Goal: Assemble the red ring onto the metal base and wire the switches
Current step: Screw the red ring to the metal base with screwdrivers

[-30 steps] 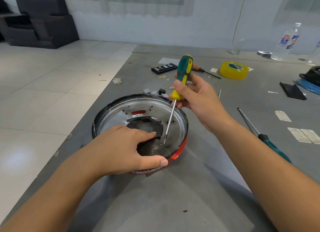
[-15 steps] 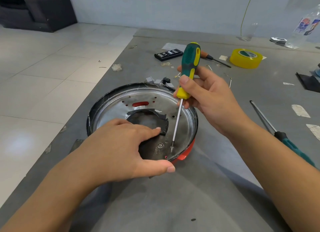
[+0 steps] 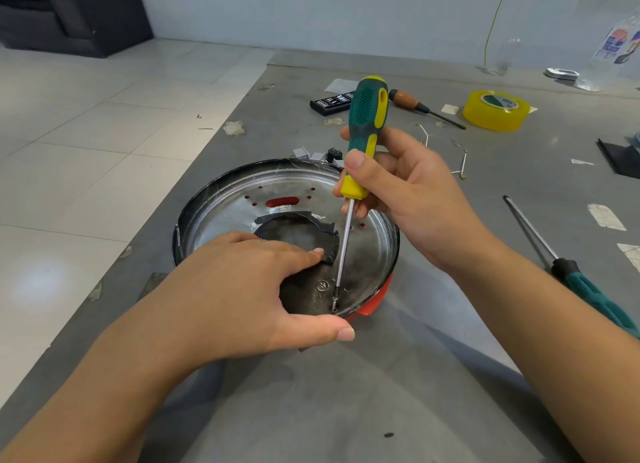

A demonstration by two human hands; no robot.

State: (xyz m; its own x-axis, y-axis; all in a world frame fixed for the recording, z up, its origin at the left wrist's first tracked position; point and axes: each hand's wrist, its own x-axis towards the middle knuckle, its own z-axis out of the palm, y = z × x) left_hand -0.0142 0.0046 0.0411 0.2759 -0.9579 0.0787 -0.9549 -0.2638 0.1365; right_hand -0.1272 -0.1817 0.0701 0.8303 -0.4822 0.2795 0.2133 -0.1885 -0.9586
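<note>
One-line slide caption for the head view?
Right hand drives screwdriver into metal base; left hand steadies it.

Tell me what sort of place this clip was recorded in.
Probably an informal workshop in a tiled room: a grey worktable strewn with screwdrivers, a bit set and a tape roll, with a dark sofa behind.

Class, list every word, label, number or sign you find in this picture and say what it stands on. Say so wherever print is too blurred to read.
Metal base: stamped circle mark, no letters readable.
Bottle label: blue and orange print, too blurred to read.
Yellow tape roll: green core label, too small to read.
Black bit case: white markings, unreadable.
No text reads clearly.
</note>
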